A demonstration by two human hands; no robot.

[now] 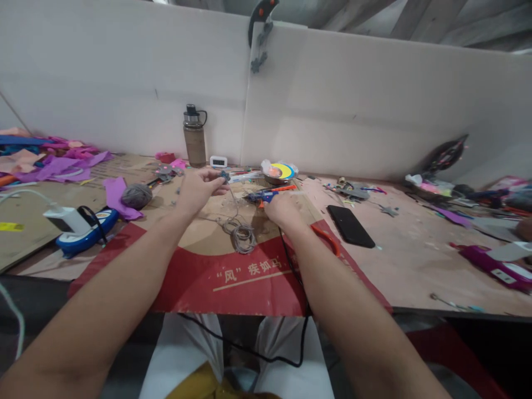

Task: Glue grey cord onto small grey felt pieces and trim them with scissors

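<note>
While left hand (199,188) pinches small dark piece (225,176), right hand (286,210) grips blue plastic glue gun (266,195) nr coiled grey cord (243,236).

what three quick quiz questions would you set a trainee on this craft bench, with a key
1. True or false: the black phone lies left of the left hand.
2. Which thing does the right hand grip? A the blue glue gun; B the black phone; C a hammer.
3. What trails from the small grey piece pinched in the left hand down to the cardboard?
Key: 1 false, it lies right of both hands. 2 A. 3 a grey cord that ends in a loose coil.
</note>
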